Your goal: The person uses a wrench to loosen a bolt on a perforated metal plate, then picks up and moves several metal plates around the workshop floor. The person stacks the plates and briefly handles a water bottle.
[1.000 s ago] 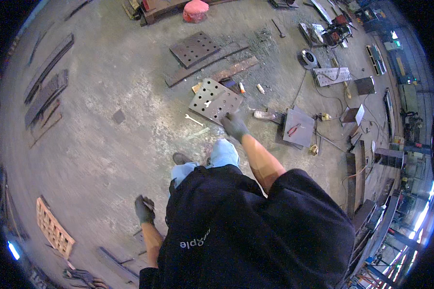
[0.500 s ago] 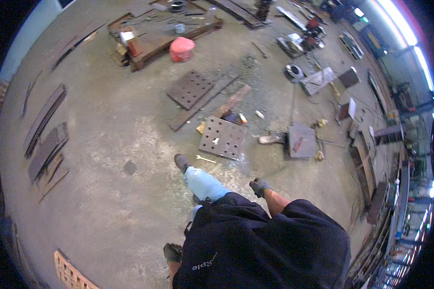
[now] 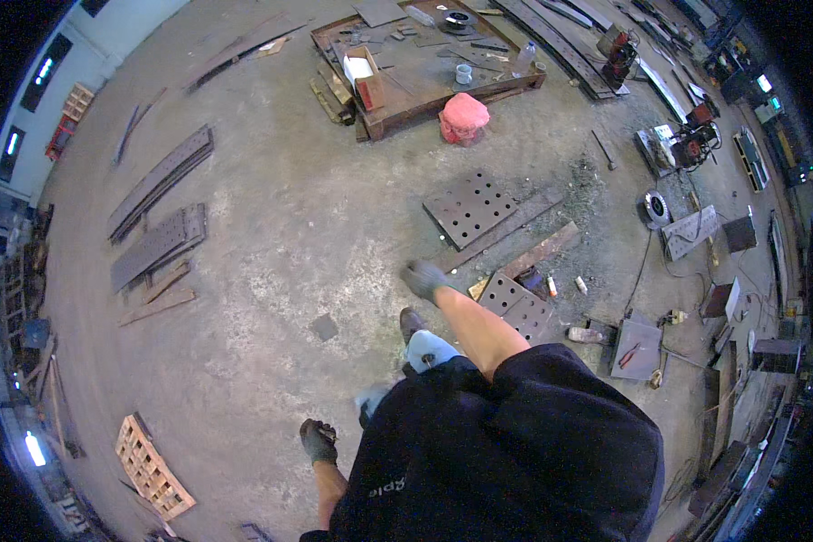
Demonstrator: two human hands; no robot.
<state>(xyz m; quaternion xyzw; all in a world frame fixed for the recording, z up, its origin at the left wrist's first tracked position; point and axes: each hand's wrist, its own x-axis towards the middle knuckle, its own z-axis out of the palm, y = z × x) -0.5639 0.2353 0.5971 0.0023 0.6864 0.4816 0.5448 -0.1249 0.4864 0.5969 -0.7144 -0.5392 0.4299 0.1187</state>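
My right hand (image 3: 423,280), in a grey glove, is stretched out ahead of me over the floor, near my boot. Motion smears its fingers. Beyond it lies a dark steel plate with round holes (image 3: 471,210). A second perforated plate (image 3: 524,312) is partly covered by my right forearm. Low on the left, my gloved left hand (image 3: 319,441) hangs beside my body with its fingers curled in; what they may hold is hidden. Neither hand touches a plate.
A low steel worktable (image 3: 397,119) stands ahead, with a red-pink covered bundle (image 3: 465,118) beside it. Stacked steel plates (image 3: 161,242) lie left, a wooden pallet (image 3: 153,465) lower left. At right are red-handled pliers (image 3: 629,355) on a small plate, cables and a wire spool (image 3: 656,209).
My right hand has swung forward and left, its arm now extended. My left hand has come forward slightly. The view has turned left, so the floor items sit further right.
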